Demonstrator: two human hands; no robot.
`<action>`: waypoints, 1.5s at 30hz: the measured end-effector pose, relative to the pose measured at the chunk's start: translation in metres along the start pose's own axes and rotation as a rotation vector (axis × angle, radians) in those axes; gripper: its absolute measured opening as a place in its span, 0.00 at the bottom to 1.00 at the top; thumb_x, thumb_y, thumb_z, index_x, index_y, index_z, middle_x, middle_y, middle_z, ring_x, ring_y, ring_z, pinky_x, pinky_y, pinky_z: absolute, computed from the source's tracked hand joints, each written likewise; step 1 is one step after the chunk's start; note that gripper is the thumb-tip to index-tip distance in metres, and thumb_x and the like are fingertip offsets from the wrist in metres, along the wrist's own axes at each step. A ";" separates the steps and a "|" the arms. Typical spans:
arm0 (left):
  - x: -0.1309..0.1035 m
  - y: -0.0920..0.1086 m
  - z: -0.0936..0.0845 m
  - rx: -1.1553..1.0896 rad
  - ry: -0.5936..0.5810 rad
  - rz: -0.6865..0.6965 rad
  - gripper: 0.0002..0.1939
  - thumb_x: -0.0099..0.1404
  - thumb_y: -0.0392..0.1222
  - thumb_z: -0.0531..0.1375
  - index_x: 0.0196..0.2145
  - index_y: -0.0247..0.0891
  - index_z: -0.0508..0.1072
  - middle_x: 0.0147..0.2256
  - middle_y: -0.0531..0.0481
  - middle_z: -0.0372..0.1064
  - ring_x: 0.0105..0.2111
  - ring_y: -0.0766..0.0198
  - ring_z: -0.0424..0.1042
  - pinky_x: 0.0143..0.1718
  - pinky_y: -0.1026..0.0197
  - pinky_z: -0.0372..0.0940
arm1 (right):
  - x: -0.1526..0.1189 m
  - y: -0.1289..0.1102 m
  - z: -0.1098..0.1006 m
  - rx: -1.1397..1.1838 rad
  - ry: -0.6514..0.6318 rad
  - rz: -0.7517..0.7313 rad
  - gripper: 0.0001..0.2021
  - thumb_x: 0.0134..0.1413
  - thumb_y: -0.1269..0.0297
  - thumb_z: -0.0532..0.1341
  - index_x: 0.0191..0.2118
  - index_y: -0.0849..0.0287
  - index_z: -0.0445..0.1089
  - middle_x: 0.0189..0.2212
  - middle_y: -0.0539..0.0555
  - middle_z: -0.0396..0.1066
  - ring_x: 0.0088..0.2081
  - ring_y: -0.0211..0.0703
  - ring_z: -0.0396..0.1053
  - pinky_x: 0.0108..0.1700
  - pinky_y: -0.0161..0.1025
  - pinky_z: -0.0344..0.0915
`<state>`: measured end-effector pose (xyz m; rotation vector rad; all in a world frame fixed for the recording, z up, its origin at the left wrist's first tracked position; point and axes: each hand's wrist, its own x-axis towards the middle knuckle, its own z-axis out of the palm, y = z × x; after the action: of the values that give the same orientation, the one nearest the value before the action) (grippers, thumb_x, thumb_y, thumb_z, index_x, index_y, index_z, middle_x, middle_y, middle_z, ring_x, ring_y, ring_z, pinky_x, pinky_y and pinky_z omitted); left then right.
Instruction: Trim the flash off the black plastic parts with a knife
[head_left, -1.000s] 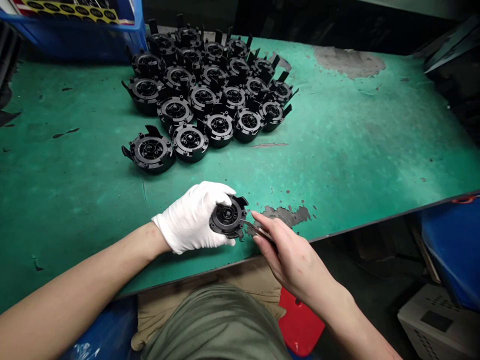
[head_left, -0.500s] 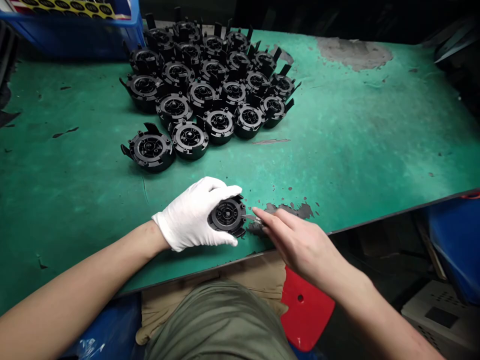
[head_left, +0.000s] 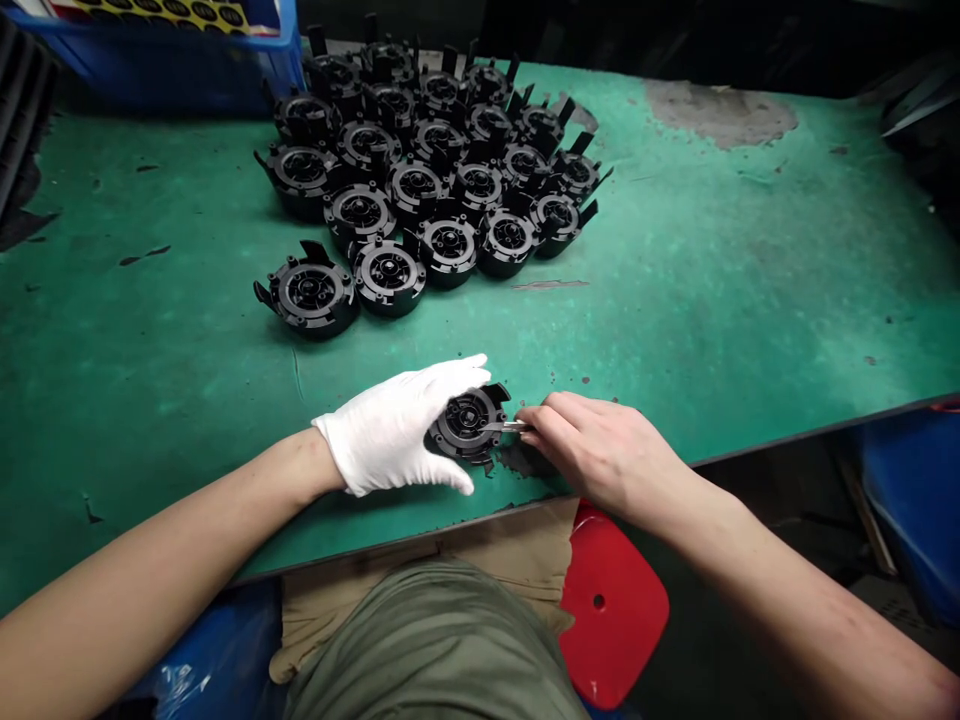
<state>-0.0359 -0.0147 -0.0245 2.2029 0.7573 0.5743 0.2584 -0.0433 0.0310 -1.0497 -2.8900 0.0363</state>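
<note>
In a white glove, my left hand [head_left: 401,430] curls thumb and fingers round the left side of a black round plastic housing [head_left: 469,418] near the table's front edge. Its ribbed, ringed face is up, and small tabs stick out at the rim. My right hand [head_left: 581,440], ungloved, is closed on a slim metal knife [head_left: 513,427]. The thin tip lies over the housing's right rim; the fingers hide most of the handle. Farther back, several similar black housings [head_left: 389,272] stand close together, many with upright tabs.
The green tabletop [head_left: 712,290] has worn dark patches. At the back left is a blue bin [head_left: 172,75] with printed packaging in it. Below the front edge are a red stool [head_left: 615,610] and blue plastic [head_left: 202,660] at the left.
The knife tip has moved from the housing's right edge onto its rim. The housing has turned and tilted in my left hand, and my right hand has rolled over, knuckles up.
</note>
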 end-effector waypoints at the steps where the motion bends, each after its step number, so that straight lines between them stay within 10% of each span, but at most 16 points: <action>1: 0.001 0.000 0.000 0.003 0.002 -0.004 0.60 0.55 0.62 0.79 0.74 0.38 0.57 0.73 0.26 0.58 0.73 0.36 0.62 0.73 0.36 0.63 | 0.001 0.001 -0.001 -0.007 -0.007 -0.010 0.13 0.81 0.62 0.52 0.46 0.59 0.73 0.31 0.52 0.70 0.30 0.42 0.64 0.33 0.41 0.58; 34: 0.004 0.001 0.000 -0.018 0.041 0.044 0.49 0.57 0.52 0.79 0.69 0.39 0.63 0.67 0.31 0.69 0.68 0.40 0.70 0.71 0.40 0.67 | 0.010 0.014 -0.009 -0.017 -0.112 -0.205 0.11 0.77 0.73 0.50 0.46 0.60 0.70 0.30 0.51 0.68 0.29 0.42 0.65 0.30 0.43 0.55; 45: 0.003 0.001 0.001 -0.044 0.067 0.036 0.47 0.58 0.51 0.79 0.69 0.41 0.64 0.65 0.34 0.71 0.66 0.41 0.71 0.70 0.39 0.67 | -0.004 -0.013 -0.009 -0.086 -0.111 -0.049 0.05 0.75 0.71 0.57 0.43 0.59 0.69 0.31 0.51 0.66 0.29 0.43 0.63 0.29 0.45 0.53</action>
<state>-0.0329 -0.0139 -0.0237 2.1701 0.7338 0.6791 0.2532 -0.0560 0.0401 -1.0211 -3.0405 -0.0337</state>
